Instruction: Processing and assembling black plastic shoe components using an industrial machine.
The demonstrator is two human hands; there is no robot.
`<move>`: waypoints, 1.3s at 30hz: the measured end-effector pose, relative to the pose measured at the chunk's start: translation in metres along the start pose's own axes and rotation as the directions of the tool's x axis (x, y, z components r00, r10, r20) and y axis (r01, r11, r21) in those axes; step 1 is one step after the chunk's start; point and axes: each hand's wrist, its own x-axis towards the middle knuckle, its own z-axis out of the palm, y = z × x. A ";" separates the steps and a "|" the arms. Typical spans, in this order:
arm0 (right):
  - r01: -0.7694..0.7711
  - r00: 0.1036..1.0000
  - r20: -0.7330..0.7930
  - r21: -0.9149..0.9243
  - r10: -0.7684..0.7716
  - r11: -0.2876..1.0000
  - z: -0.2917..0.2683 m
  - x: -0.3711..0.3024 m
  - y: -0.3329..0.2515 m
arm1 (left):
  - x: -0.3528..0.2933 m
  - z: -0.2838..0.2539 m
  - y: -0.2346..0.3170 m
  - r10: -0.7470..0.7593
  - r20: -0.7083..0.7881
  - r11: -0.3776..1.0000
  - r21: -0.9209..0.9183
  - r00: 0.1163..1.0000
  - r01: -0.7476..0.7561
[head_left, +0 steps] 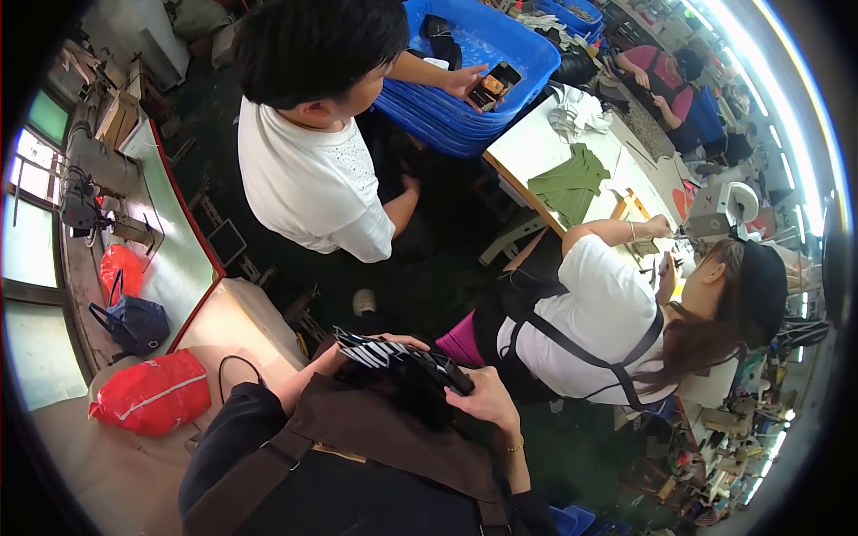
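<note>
In front of my brown apron [384,429] I hold a bundle of dark pieces [393,362], black with white stripes along the upper left edge. Most of my left hand [407,340] is hidden behind the bundle; some fingers show along its far edge. At the bundle's right end, my right hand [487,397] is closed on a dark edge, thumb on the near side. What the pieces are made of is hard to tell.
Ahead, a person in a white shirt [304,179] holds a phone [493,87] beside stacked blue tubs [509,54]. On the right, another person [590,313] works at a sewing machine [715,210]. Green fabric pieces [572,183] lie on that table. Left stands a bench with a red bag [152,393].
</note>
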 end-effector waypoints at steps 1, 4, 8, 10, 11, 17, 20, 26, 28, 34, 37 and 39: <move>0.030 1.000 0.002 -0.006 -0.030 1.000 0.000 0.004 -0.003 | -0.005 0.009 0.020 -0.033 -0.020 0.999 -0.023 0.999 0.032; 0.090 0.996 0.011 -0.026 -0.090 0.996 0.008 0.015 -0.015 | -0.016 0.016 0.043 -0.091 -0.057 0.994 -0.072 0.994 0.087; 0.050 0.990 0.129 0.113 -0.065 0.992 0.030 0.036 -0.036 | -0.031 -0.004 0.046 -0.239 -0.160 0.916 -0.364 0.958 0.168; 0.066 0.986 0.148 0.115 -0.082 0.991 0.042 0.057 -0.048 | -0.042 -0.019 0.047 -0.329 -0.191 0.845 -0.497 0.925 0.198; 0.079 0.980 0.171 0.119 -0.099 0.990 0.049 0.071 -0.056 | -0.049 -0.027 0.047 -0.376 -0.199 0.802 -0.559 0.905 0.210; 0.130 0.978 0.144 0.159 -0.153 0.979 0.091 0.143 -0.098 | -0.116 -0.087 0.090 -0.424 -0.130 0.688 -0.690 0.896 0.226; 0.122 0.985 0.099 0.166 -0.140 0.978 0.111 0.172 -0.118 | -0.151 -0.116 0.122 -0.342 -0.081 0.660 -0.730 0.936 0.177; 0.064 0.997 0.036 0.190 -0.073 0.980 0.135 0.193 -0.153 | -0.159 -0.152 0.147 -0.095 0.191 0.524 -0.825 0.977 0.212; 0.059 0.998 0.010 0.208 -0.063 0.976 0.139 0.195 -0.157 | -0.137 -0.166 0.143 0.108 0.378 0.433 -0.850 0.920 0.298; 0.109 0.994 -0.001 0.251 -0.113 0.962 0.141 0.196 -0.144 | -0.145 -0.197 0.083 0.717 0.557 0.253 -0.769 0.420 0.588; 0.246 0.953 0.109 0.265 -0.282 0.932 0.134 0.203 -0.152 | -0.149 -0.199 0.053 0.901 0.423 0.238 -0.672 0.100 0.701; 0.288 0.933 0.135 0.272 -0.333 0.918 0.134 0.203 -0.153 | -0.183 -0.189 0.012 0.954 0.275 0.264 -0.576 -0.120 0.774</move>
